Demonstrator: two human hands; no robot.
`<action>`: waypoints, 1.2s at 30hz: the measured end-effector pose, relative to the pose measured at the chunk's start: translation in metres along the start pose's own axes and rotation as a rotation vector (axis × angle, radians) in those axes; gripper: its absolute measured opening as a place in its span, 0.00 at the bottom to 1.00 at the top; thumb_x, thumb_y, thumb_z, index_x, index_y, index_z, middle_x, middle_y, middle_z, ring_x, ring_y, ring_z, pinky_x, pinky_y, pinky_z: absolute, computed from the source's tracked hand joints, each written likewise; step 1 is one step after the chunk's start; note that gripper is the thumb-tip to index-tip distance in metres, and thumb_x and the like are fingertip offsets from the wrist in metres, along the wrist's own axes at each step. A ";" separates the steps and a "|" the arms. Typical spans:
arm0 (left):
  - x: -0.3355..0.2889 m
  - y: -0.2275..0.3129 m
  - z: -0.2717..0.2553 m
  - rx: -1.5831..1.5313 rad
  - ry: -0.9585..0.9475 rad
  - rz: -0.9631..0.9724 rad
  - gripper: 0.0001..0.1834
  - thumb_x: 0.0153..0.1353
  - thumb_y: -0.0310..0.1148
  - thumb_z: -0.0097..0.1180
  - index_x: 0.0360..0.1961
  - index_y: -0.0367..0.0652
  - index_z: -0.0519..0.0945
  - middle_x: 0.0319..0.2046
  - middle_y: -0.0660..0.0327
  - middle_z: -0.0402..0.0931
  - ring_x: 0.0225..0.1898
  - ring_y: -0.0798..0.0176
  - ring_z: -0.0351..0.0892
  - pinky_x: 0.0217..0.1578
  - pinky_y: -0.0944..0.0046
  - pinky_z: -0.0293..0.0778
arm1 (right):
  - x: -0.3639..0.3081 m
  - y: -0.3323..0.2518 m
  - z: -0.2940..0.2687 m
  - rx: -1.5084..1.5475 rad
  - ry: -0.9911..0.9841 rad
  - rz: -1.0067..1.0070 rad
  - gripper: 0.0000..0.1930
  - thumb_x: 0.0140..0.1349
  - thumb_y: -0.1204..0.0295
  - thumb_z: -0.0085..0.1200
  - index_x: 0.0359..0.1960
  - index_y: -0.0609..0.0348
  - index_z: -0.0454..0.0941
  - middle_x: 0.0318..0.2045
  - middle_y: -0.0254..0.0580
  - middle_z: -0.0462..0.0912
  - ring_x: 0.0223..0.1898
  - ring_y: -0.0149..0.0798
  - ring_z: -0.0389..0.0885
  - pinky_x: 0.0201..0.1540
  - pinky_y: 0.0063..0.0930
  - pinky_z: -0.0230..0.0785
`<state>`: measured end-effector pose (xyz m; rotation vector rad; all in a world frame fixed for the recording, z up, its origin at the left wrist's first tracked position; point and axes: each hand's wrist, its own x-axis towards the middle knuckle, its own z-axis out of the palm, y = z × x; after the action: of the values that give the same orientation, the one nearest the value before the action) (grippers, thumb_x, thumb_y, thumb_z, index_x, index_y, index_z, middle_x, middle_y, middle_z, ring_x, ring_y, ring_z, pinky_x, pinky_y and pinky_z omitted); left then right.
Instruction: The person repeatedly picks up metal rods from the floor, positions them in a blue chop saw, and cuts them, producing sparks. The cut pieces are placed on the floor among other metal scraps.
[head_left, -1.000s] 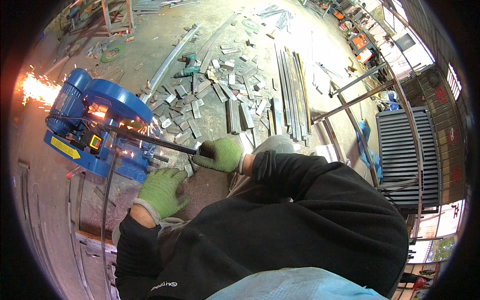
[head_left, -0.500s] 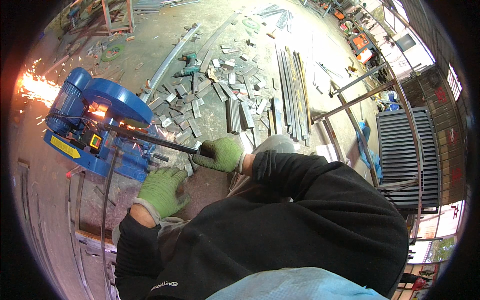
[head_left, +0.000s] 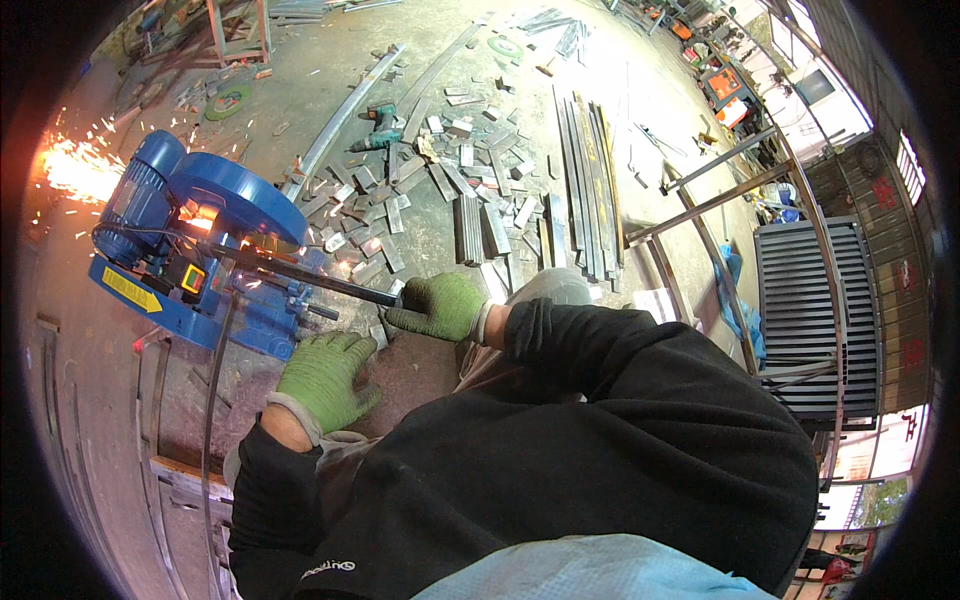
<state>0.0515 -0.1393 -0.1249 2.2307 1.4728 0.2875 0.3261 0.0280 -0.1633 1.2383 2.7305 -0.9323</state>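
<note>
Beside the blue saw (head_left: pixel 240 195), sparks (head_left: pixel 266 244) nearest the hands (head_left: pixel 440 308) have thinned.

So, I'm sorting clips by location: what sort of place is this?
Probably a metalworking shop: a blue cutting machine throws out sparks, short metal offcuts lie scattered about, and long metal bars lie beside them.

Ahead of our right hand (head_left: pixel 440 308) we see a grey concrete floor (head_left: pixel 330 60) washed in bright light. Well to the hand's right we have a dark ribbed wall (head_left: pixel 872 85) with a small bright window (head_left: pixel 911 168) and, nearer the hand, a dark slatted panel (head_left: pixel 800 310).
</note>
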 end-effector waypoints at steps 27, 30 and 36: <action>0.001 0.002 -0.005 -0.016 -0.071 -0.059 0.40 0.70 0.55 0.77 0.77 0.47 0.86 0.73 0.49 0.86 0.77 0.39 0.82 0.81 0.38 0.73 | 0.006 0.013 0.015 0.027 0.021 -0.032 0.38 0.80 0.28 0.65 0.49 0.59 0.91 0.36 0.62 0.93 0.43 0.72 0.95 0.48 0.62 0.84; 0.000 0.002 -0.005 -0.011 -0.060 -0.059 0.39 0.70 0.55 0.77 0.77 0.47 0.87 0.73 0.49 0.86 0.77 0.40 0.82 0.81 0.38 0.73 | 0.007 0.016 0.017 0.005 0.010 -0.033 0.38 0.80 0.28 0.65 0.49 0.58 0.91 0.37 0.63 0.93 0.43 0.73 0.95 0.48 0.62 0.84; -0.001 0.001 -0.004 -0.009 -0.056 -0.053 0.39 0.71 0.54 0.76 0.77 0.47 0.87 0.73 0.49 0.86 0.77 0.40 0.82 0.82 0.38 0.73 | 0.006 0.012 0.013 0.007 -0.017 -0.015 0.41 0.80 0.26 0.64 0.49 0.60 0.91 0.38 0.63 0.94 0.45 0.72 0.95 0.50 0.60 0.85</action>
<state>0.0505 -0.1396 -0.1202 2.1709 1.4960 0.2130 0.3268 0.0317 -0.1815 1.2061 2.7297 -0.9508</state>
